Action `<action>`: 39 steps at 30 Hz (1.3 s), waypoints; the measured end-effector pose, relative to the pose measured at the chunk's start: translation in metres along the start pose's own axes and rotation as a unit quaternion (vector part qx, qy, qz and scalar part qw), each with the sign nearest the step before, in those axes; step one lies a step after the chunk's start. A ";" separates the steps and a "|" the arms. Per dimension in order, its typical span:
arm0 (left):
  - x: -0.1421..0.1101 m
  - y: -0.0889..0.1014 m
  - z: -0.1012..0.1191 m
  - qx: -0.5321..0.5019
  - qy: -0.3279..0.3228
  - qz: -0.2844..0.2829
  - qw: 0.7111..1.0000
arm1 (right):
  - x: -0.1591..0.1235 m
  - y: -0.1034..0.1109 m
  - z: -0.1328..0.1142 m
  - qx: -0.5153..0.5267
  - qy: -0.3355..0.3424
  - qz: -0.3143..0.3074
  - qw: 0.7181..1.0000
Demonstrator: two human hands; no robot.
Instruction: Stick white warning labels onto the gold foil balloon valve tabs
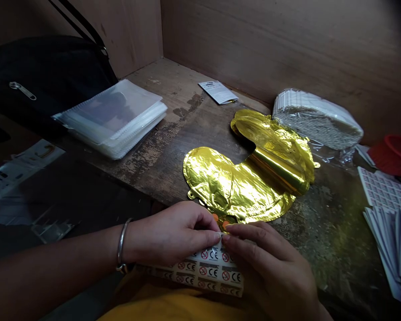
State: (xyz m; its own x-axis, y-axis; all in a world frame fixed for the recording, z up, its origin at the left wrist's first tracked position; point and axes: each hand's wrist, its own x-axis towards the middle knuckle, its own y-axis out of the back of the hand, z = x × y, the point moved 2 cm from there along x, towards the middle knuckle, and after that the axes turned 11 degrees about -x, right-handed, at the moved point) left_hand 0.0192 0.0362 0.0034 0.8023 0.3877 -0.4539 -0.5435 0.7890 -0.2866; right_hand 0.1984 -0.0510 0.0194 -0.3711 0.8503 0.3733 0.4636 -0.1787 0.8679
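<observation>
A sheet of CE-mark stickers (207, 271) rests at my lap, partly covered by both hands. My left hand (177, 234), with a silver bangle at its wrist, is closed in a pinch above the sheet. Its fingertips meet those of my right hand (270, 258), which is pinching too. A small pale edge of a sticker (222, 233) shows between the fingertips; most of it is hidden. Just beyond the fingers lies a flat gold foil balloon (217, 174), curved and folded over on its right side, its near edge reaching the hands.
A stack of clear plastic sleeves (116, 116) lies left, beside a black bag (50, 76). Behind the balloon are a folded leaflet (218, 92) and a plastic-wrapped paper bundle (316, 118). A red container (394, 154), more sticker sheets (386, 189) and loose papers (394, 245) sit right.
</observation>
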 end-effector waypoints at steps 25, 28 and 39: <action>0.001 0.003 -0.004 -0.026 0.007 -0.008 1.000 | -0.006 0.001 0.001 -0.027 0.006 -0.014 1.000; 0.000 0.003 -0.003 -0.023 0.006 -0.021 1.000 | 0.003 0.004 0.001 0.025 -0.025 -0.027 0.999; -0.003 0.003 -0.003 -0.008 0.024 -0.024 0.999 | 0.014 0.007 -0.002 -0.016 -0.051 -0.014 0.998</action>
State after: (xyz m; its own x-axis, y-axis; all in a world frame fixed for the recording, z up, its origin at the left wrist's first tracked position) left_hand 0.0138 0.0359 0.0012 0.8150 0.3254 -0.4794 -0.5083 0.7987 -0.3221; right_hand 0.1953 -0.0412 0.0317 -0.2979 0.9011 0.3152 0.4278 -0.1691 0.8879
